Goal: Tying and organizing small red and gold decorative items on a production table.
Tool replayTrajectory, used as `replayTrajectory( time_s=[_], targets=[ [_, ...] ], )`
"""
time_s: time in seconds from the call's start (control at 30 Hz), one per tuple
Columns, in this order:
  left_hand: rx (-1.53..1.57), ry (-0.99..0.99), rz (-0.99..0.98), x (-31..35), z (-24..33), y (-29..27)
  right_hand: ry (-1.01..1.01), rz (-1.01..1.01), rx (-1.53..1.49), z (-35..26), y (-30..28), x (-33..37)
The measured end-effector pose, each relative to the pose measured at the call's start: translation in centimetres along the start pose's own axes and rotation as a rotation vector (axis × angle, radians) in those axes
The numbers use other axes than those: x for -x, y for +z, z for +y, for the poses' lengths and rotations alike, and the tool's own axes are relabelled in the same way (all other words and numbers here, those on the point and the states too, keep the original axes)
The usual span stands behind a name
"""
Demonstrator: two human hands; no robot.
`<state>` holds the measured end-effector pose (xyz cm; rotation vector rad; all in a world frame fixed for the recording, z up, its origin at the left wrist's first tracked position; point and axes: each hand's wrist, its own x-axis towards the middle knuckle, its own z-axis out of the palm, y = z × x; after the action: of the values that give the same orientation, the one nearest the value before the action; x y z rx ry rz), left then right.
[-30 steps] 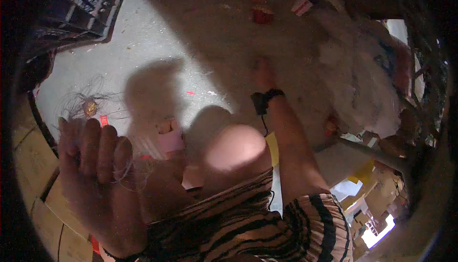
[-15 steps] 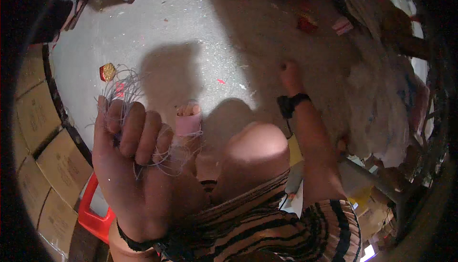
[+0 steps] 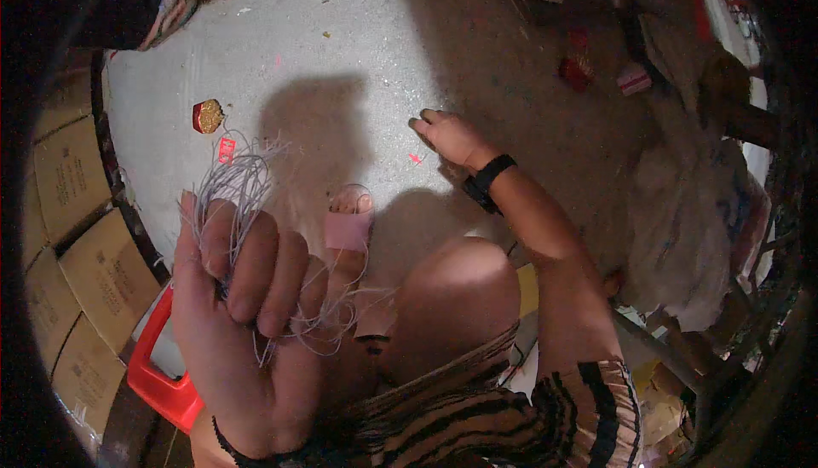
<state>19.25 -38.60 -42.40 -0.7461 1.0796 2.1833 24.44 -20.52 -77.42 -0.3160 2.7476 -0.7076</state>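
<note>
On my feed, from the left, a stack of brown cardboard boxes (image 3: 111, 272) stood beside a curved red plastic frame (image 3: 153, 357), and then came a small red-and-gold fan-shaped ornament (image 3: 208, 116) and a flat red rectangular tag (image 3: 227, 150), both showing against the pale grey floor (image 3: 204, 50). Just below the tag was the bundle of thin whitish strings (image 3: 234, 182), clasped in the curled left hand (image 3: 256, 289) above the floor. I judged the gathering largely done, since most strands ran together through that fist; the loose loops straggling past its inner side were what remained outside the grip. Farther right I saw a bare foot in a pink-banded slipper (image 3: 348, 231), then a small pinkish-red scrap (image 3: 415, 159) on the floor just beside the right hand (image 3: 452, 137), which reached out low with its fingers partly bent. Whether that hand pinched anything I could not tell, as its underside was turned away. The folded fingers hid the middle of the bundle, and I could not make out whether the ornament or tag hung from the strings. At far right, deep shadow blurred a red object (image 3: 576, 74) and a crumpled heap of translucent plastic sheeting (image 3: 682, 238), while the dark rim cut off the outermost boxes.
</note>
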Motion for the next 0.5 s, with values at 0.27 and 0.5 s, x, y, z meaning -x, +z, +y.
replayTrajectory(
  time_s=[0.27,0.5],
  targets=[
    [0.004,-0.021,-0.033,-0.4,0.0,0.0,0.241,-0.161,-0.293,1.8,0.2,1.6],
    [0.006,-0.043,-0.094,-1.0,-0.1,0.1,0.523,0.156,-0.603,2.7,-2.0,8.6]
  ],
)
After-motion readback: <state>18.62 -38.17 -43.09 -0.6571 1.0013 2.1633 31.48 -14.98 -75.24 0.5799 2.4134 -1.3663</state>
